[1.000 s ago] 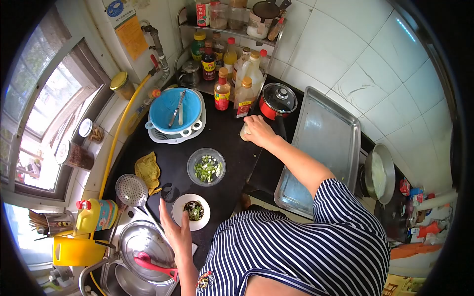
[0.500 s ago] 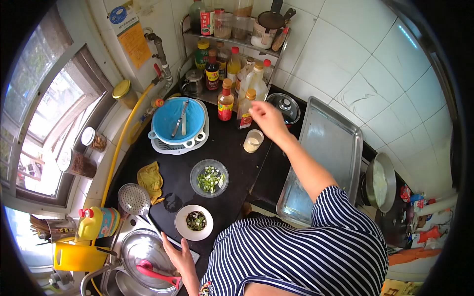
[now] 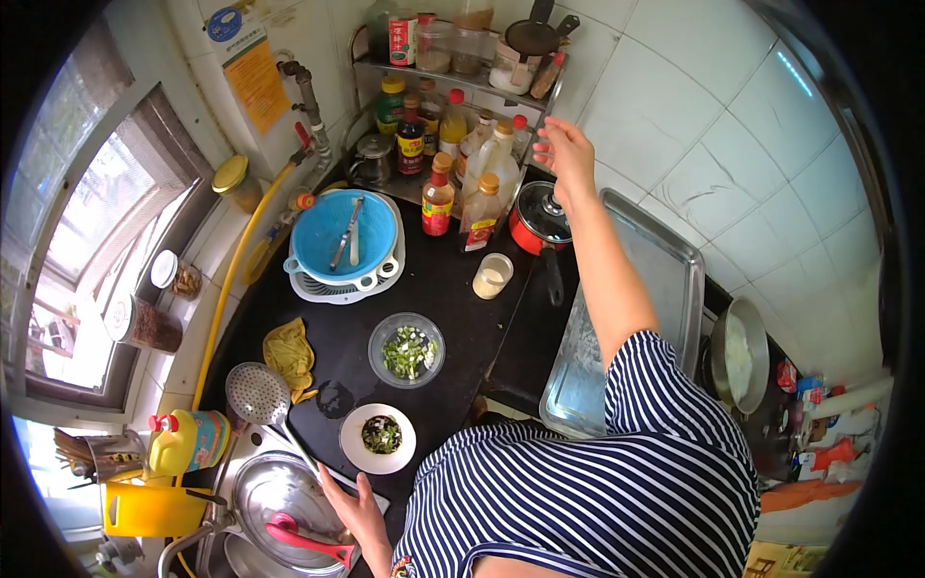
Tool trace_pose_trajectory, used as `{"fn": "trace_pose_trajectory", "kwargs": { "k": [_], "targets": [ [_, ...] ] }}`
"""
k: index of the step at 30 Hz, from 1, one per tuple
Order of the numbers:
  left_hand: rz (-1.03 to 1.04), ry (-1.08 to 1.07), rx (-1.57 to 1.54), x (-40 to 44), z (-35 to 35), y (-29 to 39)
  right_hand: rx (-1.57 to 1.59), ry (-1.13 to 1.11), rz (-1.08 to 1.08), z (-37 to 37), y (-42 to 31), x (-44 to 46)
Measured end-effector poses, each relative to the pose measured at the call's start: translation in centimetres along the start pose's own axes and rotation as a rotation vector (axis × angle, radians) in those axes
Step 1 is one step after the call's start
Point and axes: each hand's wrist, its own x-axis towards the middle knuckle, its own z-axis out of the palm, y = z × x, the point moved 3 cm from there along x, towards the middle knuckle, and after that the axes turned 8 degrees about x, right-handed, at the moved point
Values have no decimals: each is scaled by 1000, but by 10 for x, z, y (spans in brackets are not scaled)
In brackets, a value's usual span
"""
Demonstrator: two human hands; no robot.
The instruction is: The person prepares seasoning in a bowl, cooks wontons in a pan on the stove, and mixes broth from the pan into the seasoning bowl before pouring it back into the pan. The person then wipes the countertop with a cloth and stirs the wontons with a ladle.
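Observation:
My right hand [image 3: 567, 159] is raised in front of the shelf's right end, above the red pot [image 3: 542, 218], fingers apart and holding nothing. A small glass jar [image 3: 492, 276] of pale granules stands on the black counter, near two sauce bottles [image 3: 437, 197]. Low in the view, my left hand [image 3: 355, 508] is open beside the metal lid, close to the skimmer's handle. Just above it sits a white bowl [image 3: 353, 446] with dark sauce and green bits. Behind that is a clear bowl [image 3: 408, 351] of chopped green onion.
A blue basin [image 3: 318, 234] with utensils inside sits at the back left. The skimmer [image 3: 257, 393] and a yellow cloth [image 3: 290, 357] lie near the sink. To the right are a large metal tray [image 3: 644, 265] and a pan [image 3: 740, 354]. Bottles fill the metal shelf [image 3: 453, 73].
My right hand has let go of the small glass jar and moved up and to the right, toward the shelf's end. My left hand has dropped lower, away from the white bowl.

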Motion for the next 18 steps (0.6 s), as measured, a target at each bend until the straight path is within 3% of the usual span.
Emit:
{"fn": "trace_pose_trajectory", "kwargs": {
  "k": [11,13,18],
  "targets": [
    [8,-18,13,2,15,-13,46,-69,1,16,9,-40],
    [-290,-115,-472,0,25,-23,51,-99,11,19,11,-53],
    [-470,-262,-718,-6,20,-12,149,-158,126,24,13,-81]
  ]
}}
